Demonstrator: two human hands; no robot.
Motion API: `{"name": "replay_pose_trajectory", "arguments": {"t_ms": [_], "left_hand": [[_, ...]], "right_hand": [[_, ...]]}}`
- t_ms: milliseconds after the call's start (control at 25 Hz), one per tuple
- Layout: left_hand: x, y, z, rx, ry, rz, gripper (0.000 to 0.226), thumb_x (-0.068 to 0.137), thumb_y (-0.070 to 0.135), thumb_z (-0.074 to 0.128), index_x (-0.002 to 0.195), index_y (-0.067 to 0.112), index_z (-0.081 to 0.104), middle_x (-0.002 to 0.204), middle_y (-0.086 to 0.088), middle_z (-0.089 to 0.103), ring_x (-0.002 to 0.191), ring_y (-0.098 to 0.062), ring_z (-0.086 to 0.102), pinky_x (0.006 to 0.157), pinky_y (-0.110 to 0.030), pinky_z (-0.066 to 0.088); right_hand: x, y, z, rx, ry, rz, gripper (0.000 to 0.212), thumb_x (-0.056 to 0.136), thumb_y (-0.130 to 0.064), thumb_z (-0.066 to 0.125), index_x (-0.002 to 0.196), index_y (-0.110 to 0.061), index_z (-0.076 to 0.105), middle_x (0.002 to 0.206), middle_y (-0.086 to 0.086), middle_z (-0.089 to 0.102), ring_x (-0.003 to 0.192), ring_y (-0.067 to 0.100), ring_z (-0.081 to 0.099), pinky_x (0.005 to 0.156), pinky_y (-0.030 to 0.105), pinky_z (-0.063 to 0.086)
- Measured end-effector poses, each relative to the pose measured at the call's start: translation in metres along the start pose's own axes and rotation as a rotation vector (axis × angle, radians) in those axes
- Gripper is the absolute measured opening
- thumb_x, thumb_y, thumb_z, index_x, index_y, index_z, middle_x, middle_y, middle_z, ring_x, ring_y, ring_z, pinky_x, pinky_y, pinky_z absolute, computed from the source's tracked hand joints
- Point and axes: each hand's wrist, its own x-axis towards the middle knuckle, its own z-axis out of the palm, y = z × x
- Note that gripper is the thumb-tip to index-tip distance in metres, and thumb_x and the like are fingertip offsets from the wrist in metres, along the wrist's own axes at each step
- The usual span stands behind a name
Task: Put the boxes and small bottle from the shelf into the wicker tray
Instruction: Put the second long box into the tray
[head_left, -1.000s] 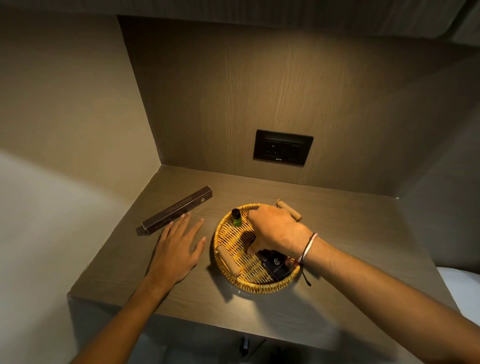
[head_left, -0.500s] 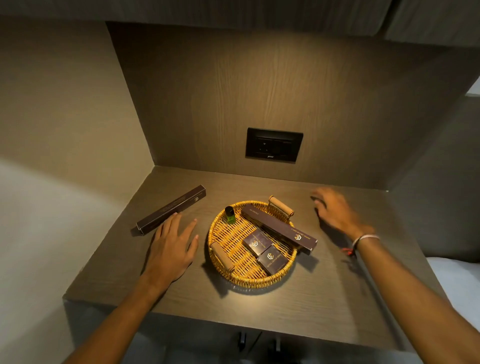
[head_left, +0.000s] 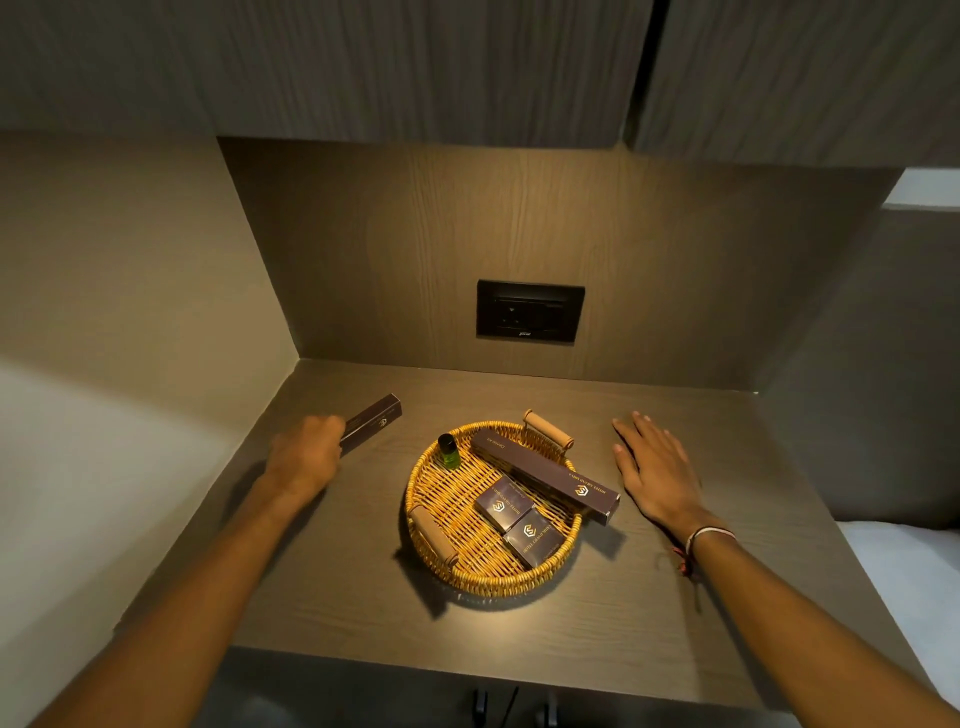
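A round wicker tray (head_left: 470, 574) with two wooden handles sits mid-shelf. Inside it stand a small green bottle (head_left: 449, 452) with a black cap at the far left, two small dark boxes (head_left: 504, 503) (head_left: 534, 537) side by side, and a long dark box (head_left: 545, 475) lying across the right rim with its end sticking out. A second long dark box (head_left: 375, 420) lies on the shelf left of the tray. My left hand (head_left: 306, 452) is curled over that box's near end. My right hand (head_left: 657, 470) rests flat and open on the shelf, right of the tray.
The wooden shelf (head_left: 519, 623) is a recessed niche with walls at left, back and right. A black socket plate (head_left: 530, 310) sits on the back wall. Cabinet doors hang overhead. The shelf's front edge runs just below the tray.
My right hand left the tray and came down flat on the shelf at the right. My left hand moved from flat beside the tray up to the near end of the long box.
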Motion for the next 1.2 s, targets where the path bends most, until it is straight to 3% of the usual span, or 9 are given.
{"name": "replay_pose_trajectory", "arguments": {"t_ms": [200,280,400,520,720,880,1000,1080,1200], "left_hand": [[-0.012,0.015,-0.036,-0.238,0.169,0.119,0.033,0.09,0.013,0.065,0.122,0.008,0.06,0.116,-0.017,0.064,0.105,-0.032,0.06,0.087,-0.045,0.052],[-0.023,0.036,-0.068,-0.384,0.252,0.325,0.04,0.082,0.009,0.074,0.121,0.007,0.064,0.111,-0.016,0.066,0.1,-0.03,0.063,0.085,-0.039,0.051],[-0.054,0.075,-0.102,-0.426,0.089,0.726,0.04,0.078,0.013,0.078,0.117,0.016,0.067,0.109,-0.005,0.068,0.097,-0.019,0.065,0.083,-0.034,0.055],[-0.071,0.112,-0.096,-0.195,-0.035,0.899,0.035,0.083,0.022,0.071,0.114,0.036,0.063,0.111,0.008,0.063,0.1,-0.012,0.059,0.078,-0.033,0.05],[-0.074,0.135,-0.062,0.067,-0.132,0.981,0.033,0.083,0.023,0.072,0.113,0.034,0.063,0.108,0.006,0.066,0.103,-0.017,0.061,0.072,-0.031,0.046],[-0.073,0.134,-0.045,0.104,-0.233,0.963,0.032,0.08,0.022,0.077,0.108,0.033,0.066,0.1,0.008,0.067,0.096,-0.016,0.064,0.066,-0.03,0.045],[-0.073,0.134,-0.041,0.056,-0.302,0.947,0.033,0.079,0.025,0.078,0.109,0.034,0.068,0.09,0.016,0.059,0.093,-0.012,0.062,0.058,-0.022,0.036],[-0.073,0.132,-0.039,0.027,-0.325,0.946,0.032,0.081,0.026,0.078,0.111,0.034,0.068,0.089,0.017,0.055,0.094,-0.012,0.062,0.06,-0.021,0.036],[-0.074,0.127,-0.04,-0.006,-0.33,0.931,0.035,0.081,0.025,0.077,0.113,0.035,0.067,0.101,0.01,0.066,0.098,-0.013,0.061,0.07,-0.027,0.044]], "right_hand": [[0.003,-0.003,-0.001,-0.001,0.036,0.008,0.054,0.101,-0.047,0.027,0.149,-0.025,0.037,0.159,0.004,0.036,0.148,0.021,0.027,0.118,0.042,0.02],[0.002,-0.002,-0.001,0.0,0.036,0.012,0.053,0.101,-0.046,0.028,0.149,-0.024,0.037,0.159,0.004,0.035,0.148,0.021,0.027,0.119,0.042,0.02],[0.002,-0.001,0.0,0.008,0.036,0.016,0.053,0.102,-0.045,0.03,0.149,-0.023,0.037,0.159,0.005,0.035,0.148,0.022,0.027,0.119,0.042,0.02],[0.002,-0.002,0.001,0.018,0.042,0.016,0.053,0.102,-0.045,0.031,0.149,-0.022,0.038,0.159,0.006,0.035,0.148,0.022,0.027,0.119,0.043,0.02],[0.003,-0.003,0.0,0.028,0.037,0.018,0.053,0.102,-0.045,0.032,0.149,-0.022,0.037,0.16,0.005,0.034,0.149,0.022,0.025,0.119,0.042,0.019],[0.003,-0.003,-0.002,0.023,0.036,0.028,0.052,0.102,-0.044,0.033,0.149,-0.022,0.037,0.16,0.005,0.034,0.149,0.022,0.026,0.119,0.043,0.02],[0.003,-0.003,-0.002,0.023,0.036,0.026,0.052,0.102,-0.044,0.033,0.149,-0.023,0.037,0.16,0.005,0.034,0.149,0.022,0.026,0.119,0.043,0.02],[0.003,-0.003,-0.001,0.024,0.033,0.02,0.052,0.102,-0.044,0.033,0.149,-0.023,0.037,0.16,0.005,0.034,0.149,0.022,0.026,0.119,0.044,0.02],[0.003,-0.003,-0.002,0.036,0.028,0.019,0.052,0.102,-0.043,0.033,0.149,-0.021,0.038,0.159,0.006,0.034,0.148,0.023,0.026,0.119,0.044,0.02]]}}
